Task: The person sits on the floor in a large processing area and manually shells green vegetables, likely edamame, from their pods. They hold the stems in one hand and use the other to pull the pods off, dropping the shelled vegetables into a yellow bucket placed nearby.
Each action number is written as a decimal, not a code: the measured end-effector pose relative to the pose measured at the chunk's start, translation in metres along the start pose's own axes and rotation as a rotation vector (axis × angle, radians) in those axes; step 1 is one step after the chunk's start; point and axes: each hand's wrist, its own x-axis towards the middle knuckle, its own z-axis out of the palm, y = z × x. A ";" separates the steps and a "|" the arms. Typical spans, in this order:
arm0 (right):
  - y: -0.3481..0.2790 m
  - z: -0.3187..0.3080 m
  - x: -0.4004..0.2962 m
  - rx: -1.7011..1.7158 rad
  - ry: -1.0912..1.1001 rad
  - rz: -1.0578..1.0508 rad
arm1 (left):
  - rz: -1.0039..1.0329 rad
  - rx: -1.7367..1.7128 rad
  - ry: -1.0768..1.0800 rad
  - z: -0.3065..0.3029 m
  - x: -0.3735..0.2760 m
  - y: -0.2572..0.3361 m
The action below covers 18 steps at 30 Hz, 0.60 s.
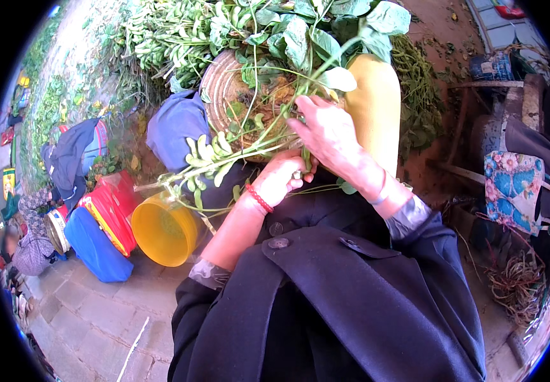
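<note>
A long green bean plant (256, 150) with leaves and plump pods lies across my lap, its bare stem end pointing left. My left hand (287, 174), with a red bead bracelet at the wrist, is closed on green pods (306, 160) low on the plant. Just above and to the right, my right hand (325, 122) has its fingers at the stem; whether they grip it is hard to see. Behind both hands lies a round woven straw basket (217, 90) with leaf scraps in it. Green pods (208, 148) hang on the stem left of my hands.
An open yellow bucket (164, 231) stands at left, beside red bags (112, 210) and a blue bag (96, 246). More bean plants (170, 43) are heaped ahead, others (418, 86) at right. A metal-framed chair with a floral cushion (513, 191) stands right. A person (31, 243) is far left.
</note>
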 end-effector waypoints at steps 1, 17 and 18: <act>0.002 0.008 0.005 -0.026 -0.045 0.000 | -0.183 -0.135 0.062 0.002 -0.002 0.004; 0.003 -0.049 -0.051 0.649 0.023 0.641 | -0.076 -0.525 0.120 0.024 0.022 0.014; 0.001 -0.048 -0.059 0.700 0.057 0.654 | -0.103 -0.530 0.126 0.027 0.025 0.015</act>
